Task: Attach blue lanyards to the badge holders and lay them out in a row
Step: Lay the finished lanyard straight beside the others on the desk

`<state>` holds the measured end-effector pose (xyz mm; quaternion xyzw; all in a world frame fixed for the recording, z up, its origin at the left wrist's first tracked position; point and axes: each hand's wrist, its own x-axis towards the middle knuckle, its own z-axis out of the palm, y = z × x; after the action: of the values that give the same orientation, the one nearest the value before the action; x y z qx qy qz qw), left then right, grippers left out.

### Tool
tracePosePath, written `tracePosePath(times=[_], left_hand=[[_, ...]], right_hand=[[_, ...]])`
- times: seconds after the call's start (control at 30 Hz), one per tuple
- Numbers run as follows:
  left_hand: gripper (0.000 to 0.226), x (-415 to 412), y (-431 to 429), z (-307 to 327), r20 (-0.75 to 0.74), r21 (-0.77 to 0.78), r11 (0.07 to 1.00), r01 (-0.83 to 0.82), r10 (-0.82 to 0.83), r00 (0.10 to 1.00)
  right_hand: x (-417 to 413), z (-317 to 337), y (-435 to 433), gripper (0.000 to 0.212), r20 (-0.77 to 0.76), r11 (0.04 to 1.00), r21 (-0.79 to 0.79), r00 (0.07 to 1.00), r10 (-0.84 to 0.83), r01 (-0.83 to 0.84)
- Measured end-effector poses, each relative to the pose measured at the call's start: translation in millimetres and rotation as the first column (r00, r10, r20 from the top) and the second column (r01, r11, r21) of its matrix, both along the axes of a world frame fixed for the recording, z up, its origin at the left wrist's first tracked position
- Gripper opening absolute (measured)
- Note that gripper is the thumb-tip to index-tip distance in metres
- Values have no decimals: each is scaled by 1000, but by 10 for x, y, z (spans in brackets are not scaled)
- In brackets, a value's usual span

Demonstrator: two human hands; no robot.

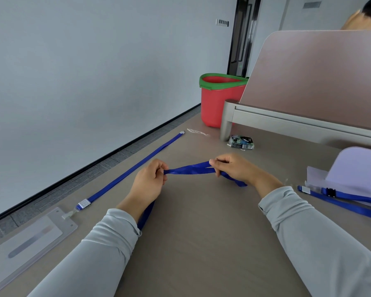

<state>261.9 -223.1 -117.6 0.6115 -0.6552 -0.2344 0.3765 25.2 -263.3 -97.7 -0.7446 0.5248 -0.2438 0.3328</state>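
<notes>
A blue lanyard stretches between my two hands above the middle of the table. My left hand pinches one end of that stretch, and the strap runs on under my left wrist. My right hand pinches the other end, with a loose tail trailing right of it. At the left, a second blue lanyard lies straight, clipped to a clear badge holder near the front left edge. A third blue lanyard with a black buckle lies at the right.
A red bucket with a green rim stands beyond the table's far end. A desk divider rises at the back right. A small printed packet and a plastic wrapper lie near it. A pale lilac sheet sits at the right.
</notes>
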Motion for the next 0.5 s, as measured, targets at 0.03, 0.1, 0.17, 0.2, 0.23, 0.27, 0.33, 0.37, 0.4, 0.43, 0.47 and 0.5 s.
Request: tracePosePath(times=[0.03,0.1,0.17,0.2,0.23,0.27,0.33,0.37,0.4,0.43,0.47,0.5], left_hand=[[19,-2,1,-3,10,15,1000,6,-7,1000],[20,-6,1,-7,30,38,999,21,-22,999],[21,-9,6,-4,44,54,998,29,-32,999],[21,-9,10,-1,49,59,998,30,-33,998],[21,-7,14,2,50,61,998,30,-33,998],[21,-6,19,5,48,61,998,31,-34,998],[21,-6,27,7,44,61,998,32,-35,998],[21,-5,28,4,40,60,998,31,-34,999],[21,-1,27,1,35,58,998,29,-31,999],[21,2,24,-3,28,57,998,27,-28,999],[21,5,21,-6,21,57,998,24,-25,999],[21,6,19,-7,13,59,998,21,-22,1000]], right_hand=[[-57,-4,14,43,29,1000,17,999,-24,23],[-138,-9,59,42,107,997,65,993,-58,51],[-176,-3,110,40,164,993,99,983,-86,70],[-191,-2,123,40,183,990,111,978,-104,84],[-204,3,136,40,201,987,122,971,-126,103],[-218,5,144,40,220,984,129,964,-150,123],[-260,-4,146,40,263,980,128,948,-180,151],[-280,-6,155,40,280,981,118,942,-183,156],[-295,-6,166,38,299,981,112,936,-186,159],[-309,-5,182,37,332,980,116,923,-194,165],[-326,0,199,36,378,976,129,901,-213,176],[-343,9,219,35,435,970,148,868,-238,191]])
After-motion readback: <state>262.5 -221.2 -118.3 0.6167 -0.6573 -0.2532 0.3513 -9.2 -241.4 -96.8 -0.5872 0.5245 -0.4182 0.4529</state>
